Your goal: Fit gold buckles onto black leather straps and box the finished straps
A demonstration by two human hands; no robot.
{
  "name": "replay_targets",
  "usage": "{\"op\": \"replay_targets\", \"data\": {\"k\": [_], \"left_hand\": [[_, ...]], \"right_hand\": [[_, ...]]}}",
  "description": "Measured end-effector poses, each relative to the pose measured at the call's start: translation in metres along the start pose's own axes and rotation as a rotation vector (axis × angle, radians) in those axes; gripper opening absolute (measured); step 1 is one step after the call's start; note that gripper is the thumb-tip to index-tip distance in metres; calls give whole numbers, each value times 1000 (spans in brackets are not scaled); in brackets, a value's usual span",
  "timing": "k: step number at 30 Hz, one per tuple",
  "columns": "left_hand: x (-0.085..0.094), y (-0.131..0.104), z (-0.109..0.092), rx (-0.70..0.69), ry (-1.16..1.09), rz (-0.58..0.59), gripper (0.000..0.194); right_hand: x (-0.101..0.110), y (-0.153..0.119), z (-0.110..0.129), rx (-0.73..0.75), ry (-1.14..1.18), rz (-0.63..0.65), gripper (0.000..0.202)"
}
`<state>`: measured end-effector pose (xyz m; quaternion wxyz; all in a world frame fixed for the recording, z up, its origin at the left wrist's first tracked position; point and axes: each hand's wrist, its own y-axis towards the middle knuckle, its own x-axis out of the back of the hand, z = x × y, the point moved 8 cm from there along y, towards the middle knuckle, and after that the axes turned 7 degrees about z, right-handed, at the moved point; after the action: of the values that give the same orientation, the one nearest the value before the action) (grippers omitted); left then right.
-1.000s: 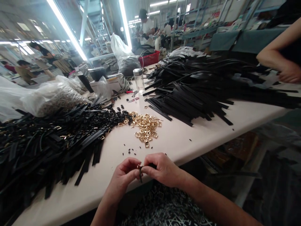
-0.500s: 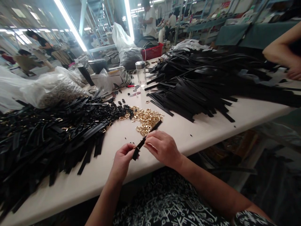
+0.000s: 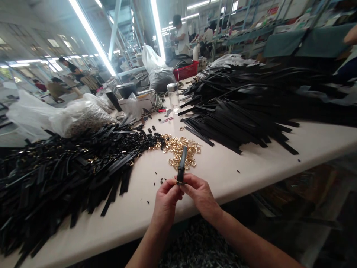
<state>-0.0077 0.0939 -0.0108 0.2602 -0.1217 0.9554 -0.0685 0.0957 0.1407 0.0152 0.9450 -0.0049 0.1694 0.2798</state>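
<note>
A short black strap with a loop around it and a gold buckle at its near end points away from me, over the table's front part. My left hand pinches the buckle end from the left. From the right, my right hand grips the same end, fingertips close to the left ones. Just beyond the strap lies a pile of gold buckles. Small black loops are heaped to its left, beside a large pile of black straps with buckles.
Long black strips cover the table's right side. A glass bottle, a red basket and plastic bags stand farther back. Part of a person's arm shows at the right edge.
The strap has turned from slanting to nearly upright in view, its buckle end now between both hands. My hands have come together. The person's arm at the right has drawn back.
</note>
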Motion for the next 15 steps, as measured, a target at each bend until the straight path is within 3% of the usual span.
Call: {"op": "replay_targets", "data": {"k": [3,7,9,12,15], "left_hand": [[-6,4,1,-4,111,29,18],[-3,19,-11,9,483,153,17],[13,33,-32,-63,735,120,17],[44,57,-68,-192,1003,14,17],[69,84,-95,-267,1181,-90,18]], "right_hand": [[6,1,3,-13,25,-54,28],[29,-1,27,153,-181,-103,22],[49,-5,34,200,-307,-152,21],[82,-14,30,132,-422,-230,24],[101,-22,23,70,-534,-272,25]]}}
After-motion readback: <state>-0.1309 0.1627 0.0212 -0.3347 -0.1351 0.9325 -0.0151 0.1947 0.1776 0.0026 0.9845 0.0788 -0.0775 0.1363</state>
